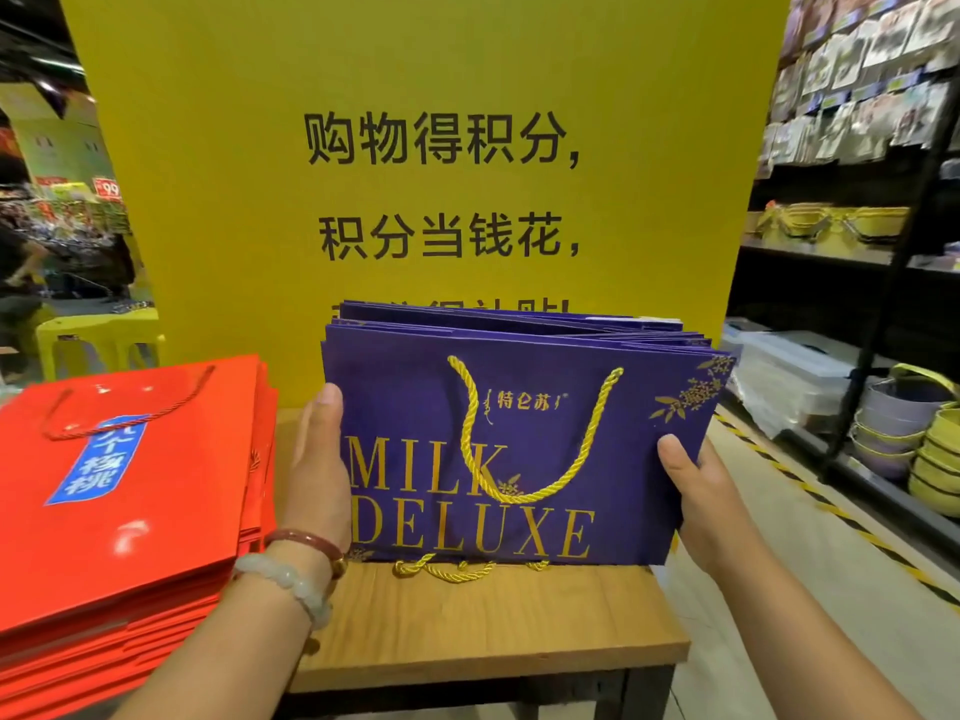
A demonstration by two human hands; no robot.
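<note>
Wooden desk [488, 621], purple bag stack [519, 459] upright at back edge, left hand [319, 475] and right hand [701, 491] gripping its sides, red bag stack [130, 491] at left edge.

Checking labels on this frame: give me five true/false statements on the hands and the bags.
1. The left hand and right hand grip the purple bags at opposite side edges. True.
2. The purple bags lie flat on the wooden table. False: they stand on edge on it.
3. The red bags lie in a flat stack to the left of the purple ones. True.
4. The front purple bag's cord handle is red. False: it is golden yellow.
5. The left wrist is bare. False: it wears two bracelets.
</note>
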